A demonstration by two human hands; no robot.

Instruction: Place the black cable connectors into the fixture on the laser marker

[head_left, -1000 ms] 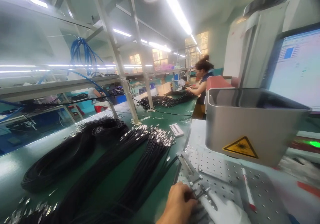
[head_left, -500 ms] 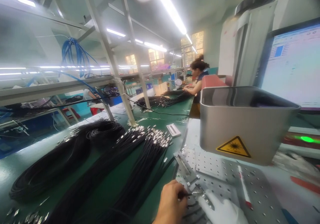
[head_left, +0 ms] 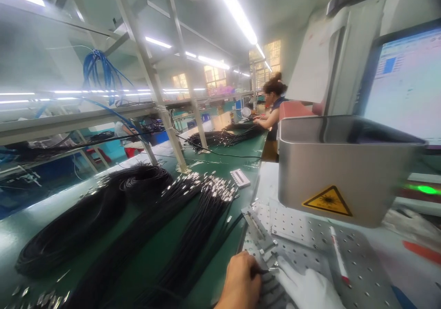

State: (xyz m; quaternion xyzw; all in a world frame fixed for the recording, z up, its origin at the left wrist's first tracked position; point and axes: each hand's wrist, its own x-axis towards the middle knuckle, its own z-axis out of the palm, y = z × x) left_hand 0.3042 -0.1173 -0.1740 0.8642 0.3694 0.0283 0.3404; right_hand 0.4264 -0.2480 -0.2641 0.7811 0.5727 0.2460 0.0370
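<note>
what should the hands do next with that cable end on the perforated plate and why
Probably slide the cable end forward into the metal fixture. The left hand pinches it just short of the fixture, and the gloved right hand rests beside it on the perforated plate, ready to steady it.

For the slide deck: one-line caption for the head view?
Bare left hand and gloved right hand seat a cable end in the fixture below the laser marker hood.
</note>
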